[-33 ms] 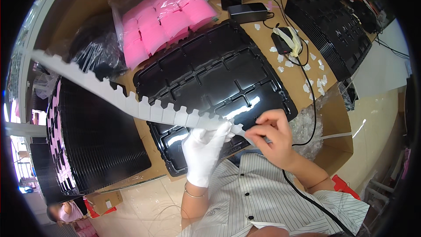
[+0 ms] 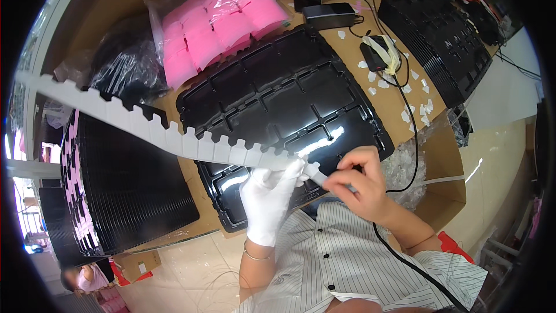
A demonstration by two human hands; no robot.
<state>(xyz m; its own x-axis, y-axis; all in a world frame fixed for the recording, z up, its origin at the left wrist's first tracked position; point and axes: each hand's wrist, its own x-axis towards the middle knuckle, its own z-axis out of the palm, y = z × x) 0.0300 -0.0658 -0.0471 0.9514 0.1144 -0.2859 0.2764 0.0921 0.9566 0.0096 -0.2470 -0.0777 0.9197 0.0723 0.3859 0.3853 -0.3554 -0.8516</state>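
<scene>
A long white notched strip [image 2: 197, 146], with tooth-like tabs along its upper edge, slants from the upper left down to my hands. My left hand [image 2: 267, 200], in a white glove, is closed around the strip near its lower right end. Bare, my right hand [image 2: 360, 185] pinches the very end of the strip between thumb and index finger. Beneath the strip lies a black moulded plastic tray [image 2: 278, 101] with raised cross-shaped ribs.
Pink foam pieces [image 2: 214, 29] in clear plastic lie behind the tray. Stacks of black trays stand left [image 2: 133, 179] and far right [image 2: 434, 40]. A black device [image 2: 375, 55] with cables and small white scraps [image 2: 428, 107] sits on the cardboard-covered table [image 2: 353, 52].
My right thumb and index finger have shifted slightly at the strip's end. The strip and left hand stay almost in place.
</scene>
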